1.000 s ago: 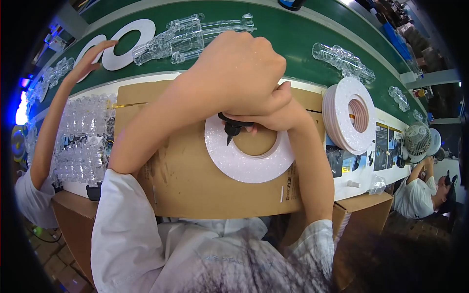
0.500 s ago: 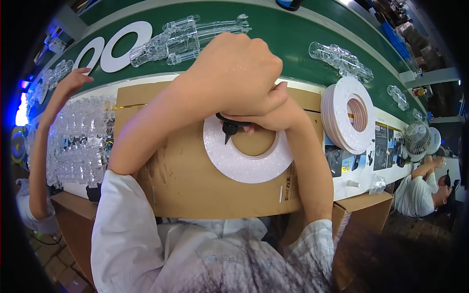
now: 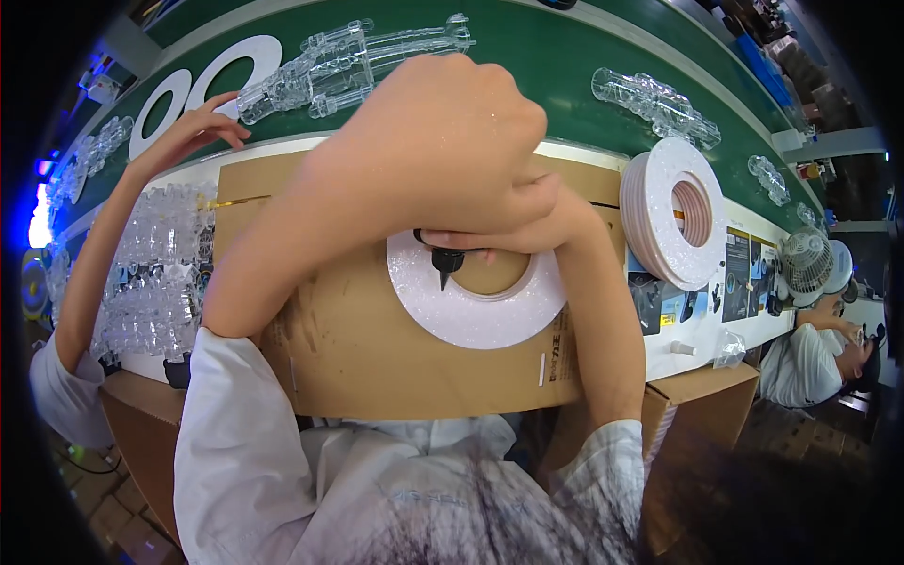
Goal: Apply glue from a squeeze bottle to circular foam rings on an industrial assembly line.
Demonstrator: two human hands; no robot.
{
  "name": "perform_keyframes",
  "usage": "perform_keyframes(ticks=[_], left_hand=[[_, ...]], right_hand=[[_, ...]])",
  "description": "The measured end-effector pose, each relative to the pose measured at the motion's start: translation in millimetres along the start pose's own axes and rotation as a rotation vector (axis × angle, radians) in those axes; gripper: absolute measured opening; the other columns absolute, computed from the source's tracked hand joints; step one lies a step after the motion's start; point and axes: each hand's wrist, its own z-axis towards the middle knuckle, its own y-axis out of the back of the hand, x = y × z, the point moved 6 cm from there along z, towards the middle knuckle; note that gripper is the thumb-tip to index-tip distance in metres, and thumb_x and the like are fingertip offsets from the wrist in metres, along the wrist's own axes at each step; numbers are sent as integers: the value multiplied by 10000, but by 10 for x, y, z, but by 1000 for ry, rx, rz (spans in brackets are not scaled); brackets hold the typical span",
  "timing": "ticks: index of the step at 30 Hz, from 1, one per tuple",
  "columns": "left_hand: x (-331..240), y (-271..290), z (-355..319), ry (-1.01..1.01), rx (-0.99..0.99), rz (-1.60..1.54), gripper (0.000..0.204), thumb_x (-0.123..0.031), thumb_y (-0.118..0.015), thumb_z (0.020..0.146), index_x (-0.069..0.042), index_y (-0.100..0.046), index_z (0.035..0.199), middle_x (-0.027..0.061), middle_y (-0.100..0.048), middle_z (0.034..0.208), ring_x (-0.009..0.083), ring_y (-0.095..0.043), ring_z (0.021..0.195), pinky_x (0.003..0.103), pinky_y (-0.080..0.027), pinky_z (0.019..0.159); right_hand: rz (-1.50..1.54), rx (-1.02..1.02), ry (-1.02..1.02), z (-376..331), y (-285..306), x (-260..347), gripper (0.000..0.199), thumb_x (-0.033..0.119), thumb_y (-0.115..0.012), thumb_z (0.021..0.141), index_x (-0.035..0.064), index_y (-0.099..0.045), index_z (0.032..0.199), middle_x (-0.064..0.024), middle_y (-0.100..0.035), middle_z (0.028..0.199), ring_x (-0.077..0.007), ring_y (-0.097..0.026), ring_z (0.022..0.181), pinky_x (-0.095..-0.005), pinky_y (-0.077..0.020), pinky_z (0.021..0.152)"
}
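My forearms cross over a brown cardboard sheet. My left hand (image 3: pixel 452 141) is closed in a fist above my right hand; what its fingers hold is hidden. Beneath it, my right hand (image 3: pixel 513 237) is mostly covered, with its fingers closed around a black pointed nozzle (image 3: pixel 446 267). Whatever body the nozzle belongs to is hidden by my hands. The tip points down over the left part of a flat, glittery white ring (image 3: pixel 461 320), close to its inner edge. The ring lies on the cardboard sheet (image 3: pixel 348 367), its far part hidden under my hands.
A stack of white rings (image 3: pixel 650 217) stands at right. Clear plastic assemblies (image 3: pixel 339 71) and two white rings (image 3: pixel 240 61) lie on the green surface (image 3: pixel 537 66). Many clear parts (image 3: pixel 155 282) crowd the left. A co-worker's hand (image 3: pixel 198 132) reaches in; another person (image 3: pixel 810 363) is at right.
The black nozzle has shifted slightly right and down over the ring and stands more upright. The co-worker's hand at left has moved right, to the near clear assembly. The whole view has shifted a little.
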Motion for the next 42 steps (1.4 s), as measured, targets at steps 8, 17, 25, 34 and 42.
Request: perform_keyframes(ticks=[8,17,25,34,42], left_hand=[[231,71,-104,143,606,-158,552,-491,-650,800,26,-668,606,176,-607,529,339,-640,526,392,-525,517],[238,61,-100,30,552,-369,529,-428,-803,720,27,-586,558,199,-471,478,385,-506,470,416,-405,466],[219,25,-69,-35,486,-429,507,-398,-809,714,21,-574,549,192,-463,478,384,-484,458,413,-385,451],[210,31,-67,-47,485,-376,468,-370,-816,704,12,-586,560,187,-466,478,384,-495,464,415,-388,452],[197,28,-82,-65,503,-376,476,-362,-819,704,17,-572,555,190,-467,482,389,-499,469,414,-391,454]], right_hand=[[-13,59,114,13,-68,92,265,197,-816,809,50,-698,995,-43,-702,906,-137,-653,769,-290,-530,657],[-44,38,312,-40,-100,227,266,88,-817,794,28,-711,1030,-74,-736,994,-187,-694,935,-327,-551,821],[-4,-12,269,-66,-54,191,281,78,-828,787,25,-709,1036,-76,-736,988,-179,-693,931,-325,-558,812],[-41,17,302,-47,-59,213,288,101,-836,784,24,-710,1032,-76,-735,974,-172,-692,911,-318,-555,799],[-38,-19,341,-61,-81,216,282,126,-843,787,28,-716,1019,-69,-735,965,-171,-693,900,-315,-555,796]])
